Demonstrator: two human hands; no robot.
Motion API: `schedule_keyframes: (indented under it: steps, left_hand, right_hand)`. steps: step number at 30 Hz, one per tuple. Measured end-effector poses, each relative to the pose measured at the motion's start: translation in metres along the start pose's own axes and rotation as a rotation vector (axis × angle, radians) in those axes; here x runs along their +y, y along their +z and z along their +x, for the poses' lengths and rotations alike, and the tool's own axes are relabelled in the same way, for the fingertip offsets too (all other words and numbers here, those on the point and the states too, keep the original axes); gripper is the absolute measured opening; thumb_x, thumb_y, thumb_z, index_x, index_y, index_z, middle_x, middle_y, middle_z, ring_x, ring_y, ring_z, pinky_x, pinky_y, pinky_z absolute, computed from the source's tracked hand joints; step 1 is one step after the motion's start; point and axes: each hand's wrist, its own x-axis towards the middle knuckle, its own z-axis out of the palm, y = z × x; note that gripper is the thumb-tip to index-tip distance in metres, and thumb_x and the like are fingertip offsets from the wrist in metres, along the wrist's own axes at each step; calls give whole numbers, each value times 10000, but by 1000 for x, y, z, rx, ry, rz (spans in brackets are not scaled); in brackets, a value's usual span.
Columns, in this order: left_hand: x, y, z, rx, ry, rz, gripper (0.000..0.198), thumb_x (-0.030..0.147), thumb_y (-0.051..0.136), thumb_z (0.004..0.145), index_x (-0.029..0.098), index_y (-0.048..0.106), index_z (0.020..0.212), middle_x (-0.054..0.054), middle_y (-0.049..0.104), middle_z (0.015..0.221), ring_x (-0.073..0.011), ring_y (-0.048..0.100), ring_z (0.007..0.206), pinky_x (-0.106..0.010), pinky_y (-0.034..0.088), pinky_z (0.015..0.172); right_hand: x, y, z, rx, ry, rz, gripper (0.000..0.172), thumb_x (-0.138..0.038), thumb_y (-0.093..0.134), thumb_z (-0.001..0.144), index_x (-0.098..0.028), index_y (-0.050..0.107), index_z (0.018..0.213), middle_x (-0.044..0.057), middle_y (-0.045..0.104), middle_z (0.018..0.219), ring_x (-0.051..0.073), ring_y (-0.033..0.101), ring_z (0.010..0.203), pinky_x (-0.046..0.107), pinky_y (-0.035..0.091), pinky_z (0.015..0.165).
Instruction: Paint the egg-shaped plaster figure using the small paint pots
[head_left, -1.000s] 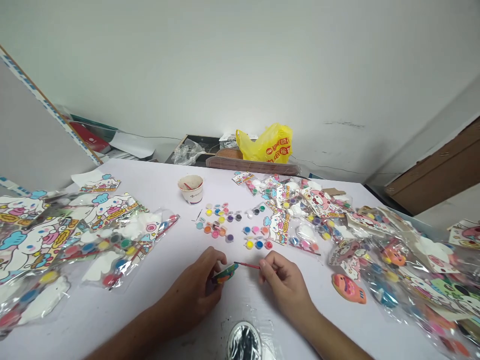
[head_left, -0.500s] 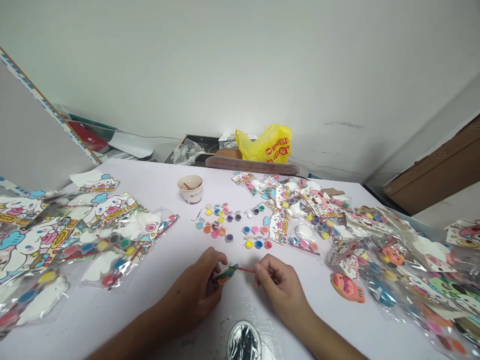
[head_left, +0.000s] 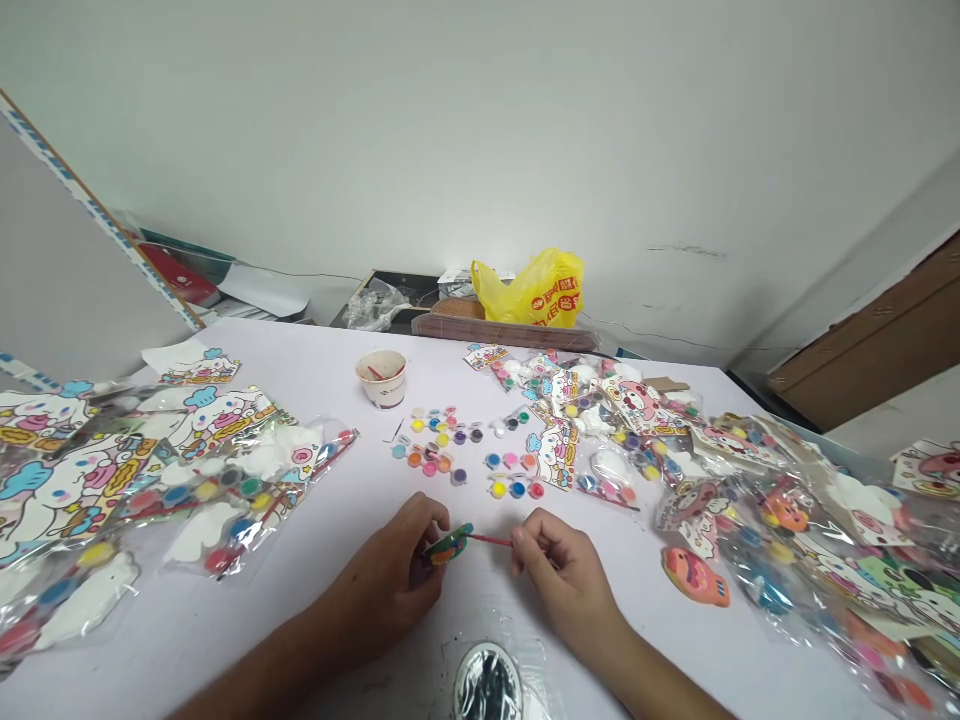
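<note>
A pale tabletop (head_left: 307,360) spreads before me. Over it are the left hand (head_left: 401,560) and right hand (head_left: 561,560), each grip closed: the left around a small painted figure (head_left: 448,547) at its fingertips, the right pinching 1 thin red paintbrush (head_left: 491,540), tip at the figure's edge.

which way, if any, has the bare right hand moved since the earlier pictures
Yes: the right hand has shifted slightly left, judged against the round red paint pot.

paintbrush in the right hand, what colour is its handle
The handle is red, best seen in the head view.
</note>
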Motion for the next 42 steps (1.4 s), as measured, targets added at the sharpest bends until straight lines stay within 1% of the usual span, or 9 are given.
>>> schedule_keyframes:
  steps: [5,9,13,18,21,26,32,38,42]
  left_hand:
    - [1,-1,0,-1,-22,5,171,176,524,871,231,451,1016,19,499,862,-137,427,669,-231,367,576]
    - [1,0,0,2,-15,11,150,185,522,873,227,454,1000,18,500,838,-138,430,664,-234,369,579]
    - [0,0,-1,7,-10,5,158,190,525,873,234,458,1009,26,493,825,-135,410,644,-232,358,563]
    - [3,-2,0,-2,-8,23,149,195,518,864,227,467,1000,14,518,834,-146,451,667,-245,386,588]
    - [1,-1,0,8,-11,28,143,211,521,866,225,464,996,12,525,828,-148,456,666,-252,391,589]
    - [-2,1,0,40,1,10,123,217,530,879,229,443,964,27,502,804,-140,441,656,-245,366,572]
    - [0,-1,0,21,-8,40,113,194,526,869,227,439,934,33,473,789,-131,397,638,-238,343,558]
    - [-3,2,0,37,18,22,144,164,523,860,233,448,961,26,510,830,-146,456,677,-249,377,588]
    - [2,2,0,34,22,102,179,119,500,832,237,457,960,8,507,886,-171,500,747,-266,398,619]
  right_hand:
    - [0,1,0,33,5,-1,459,-545,483,959,-205,485,651,-26,475,579,129,372,539,256,303,525]
    - [2,2,0,3,-1,-11,452,-554,482,961,-204,500,676,-32,462,580,130,369,540,253,298,519]
    - [3,1,0,37,-6,-28,465,-555,470,965,-202,491,663,-32,463,578,129,376,542,253,306,529]
    - [3,2,-2,-23,-13,-45,425,-508,474,973,-202,513,680,-33,479,577,129,386,537,248,310,522]
    - [2,2,-3,-55,-19,-104,400,-471,479,973,-205,496,675,-27,507,582,130,406,540,250,317,533]
    - [0,-1,-1,-110,-85,-261,375,-431,501,961,-210,451,663,-45,441,573,125,389,540,250,292,529]
    - [-1,-4,1,-78,-119,-343,395,-404,494,966,-213,392,637,-50,398,565,119,365,526,250,271,515]
    - [-3,-1,-3,-98,-162,-304,387,-397,499,970,-212,408,642,-48,411,572,117,368,526,246,284,508]
    - [-5,-1,-4,-64,-153,-312,387,-376,489,972,-216,388,634,-50,393,558,116,368,512,245,279,500]
